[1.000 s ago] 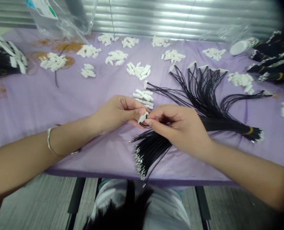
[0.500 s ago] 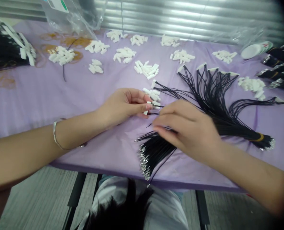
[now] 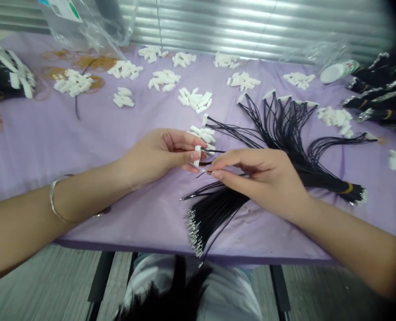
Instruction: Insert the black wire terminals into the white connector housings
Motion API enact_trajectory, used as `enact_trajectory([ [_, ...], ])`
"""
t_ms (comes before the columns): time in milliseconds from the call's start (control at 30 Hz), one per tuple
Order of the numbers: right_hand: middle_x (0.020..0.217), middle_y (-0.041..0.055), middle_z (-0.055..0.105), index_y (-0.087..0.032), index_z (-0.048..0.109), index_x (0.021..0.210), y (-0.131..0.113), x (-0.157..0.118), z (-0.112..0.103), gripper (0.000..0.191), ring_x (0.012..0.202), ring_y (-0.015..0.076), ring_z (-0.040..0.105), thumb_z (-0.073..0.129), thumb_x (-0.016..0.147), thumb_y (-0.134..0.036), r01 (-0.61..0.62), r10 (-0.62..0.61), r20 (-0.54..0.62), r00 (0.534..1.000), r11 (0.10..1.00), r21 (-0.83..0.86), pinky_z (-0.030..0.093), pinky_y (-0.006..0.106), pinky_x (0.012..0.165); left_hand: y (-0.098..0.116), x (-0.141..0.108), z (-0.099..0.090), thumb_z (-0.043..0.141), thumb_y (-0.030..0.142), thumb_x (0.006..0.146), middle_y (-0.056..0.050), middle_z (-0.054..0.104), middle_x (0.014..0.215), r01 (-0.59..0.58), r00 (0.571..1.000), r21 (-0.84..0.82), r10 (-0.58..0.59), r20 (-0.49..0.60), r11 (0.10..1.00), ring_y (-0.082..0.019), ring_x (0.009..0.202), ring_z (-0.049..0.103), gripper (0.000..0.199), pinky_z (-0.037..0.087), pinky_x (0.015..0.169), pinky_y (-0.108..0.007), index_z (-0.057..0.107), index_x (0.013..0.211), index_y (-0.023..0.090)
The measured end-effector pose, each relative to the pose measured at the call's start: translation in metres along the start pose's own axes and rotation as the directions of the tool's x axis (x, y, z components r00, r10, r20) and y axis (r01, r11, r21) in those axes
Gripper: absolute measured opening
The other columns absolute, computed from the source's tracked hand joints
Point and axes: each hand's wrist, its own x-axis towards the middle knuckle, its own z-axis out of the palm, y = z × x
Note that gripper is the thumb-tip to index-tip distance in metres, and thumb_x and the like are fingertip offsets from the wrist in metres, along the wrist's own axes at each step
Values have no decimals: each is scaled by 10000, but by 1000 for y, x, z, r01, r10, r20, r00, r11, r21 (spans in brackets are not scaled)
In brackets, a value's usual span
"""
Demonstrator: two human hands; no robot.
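One white connector (image 3: 198, 156) is pinched by the left hand (image 3: 166, 152), a wire tip (image 3: 204, 171) by the right hand (image 3: 263, 178).

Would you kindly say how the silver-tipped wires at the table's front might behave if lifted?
The silver-tipped wires would probably flex, since they lie curved. They may also slip apart, as their tips fan out.
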Motion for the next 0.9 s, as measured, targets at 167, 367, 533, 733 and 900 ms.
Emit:
enact_trajectory([
  [167, 614, -19, 575, -144, 609, 704, 2, 3, 0, 34, 534, 62, 499, 610, 734, -130, -56, 49, -186, 981, 998, -29, 407, 180, 484, 3, -4, 5, 698, 171, 723, -8, 712, 786, 12, 1000, 36, -12, 3, 999, -83, 671, 653, 178, 536, 669, -160, 696, 900, 156],
  [367, 568, -29, 514, -139, 578, 661, 4, 5, 4, 62, 504, 55, 440, 601, 710, -110, -60, 40, -212, 976, 994, -89, 356, 182, 450, 6, -7, 10, 702, 163, 709, 6, 707, 746, 34, 999, 79, -34, -3, 996, -90, 623, 652, 162, 539, 644, -179, 699, 871, 166],
  [533, 586, -20, 544, -139, 585, 664, 4, 5, 3, 73, 505, 56, 456, 593, 737, -141, -78, 47, -222, 974, 989, -130, 343, 181, 443, 5, -8, 10, 698, 170, 715, 1, 711, 775, 29, 1000, 83, -28, -8, 996, -100, 658, 663, 183, 543, 670, -188, 696, 898, 170],
  [733, 591, -16, 551, -147, 578, 660, 4, 4, 2, 81, 519, 67, 469, 591, 739, -142, -91, 57, -230, 971, 986, -139, 354, 190, 463, 4, -8, 10, 692, 157, 718, 12, 708, 772, 34, 999, 29, -34, -2, 999, -97, 672, 665, 166, 547, 684, -186, 696, 883, 173],
  [900, 588, -9, 560, -149, 585, 659, 3, 5, 4, 95, 504, 76, 455, 604, 745, -183, -156, 117, -240, 964, 976, -150, 339, 203, 452, 3, -7, 9, 706, 171, 706, 11, 707, 761, 40, 999, 43, -39, -15, 998, -92, 656, 664, 180, 545, 670, -176, 693, 885, 176],
])
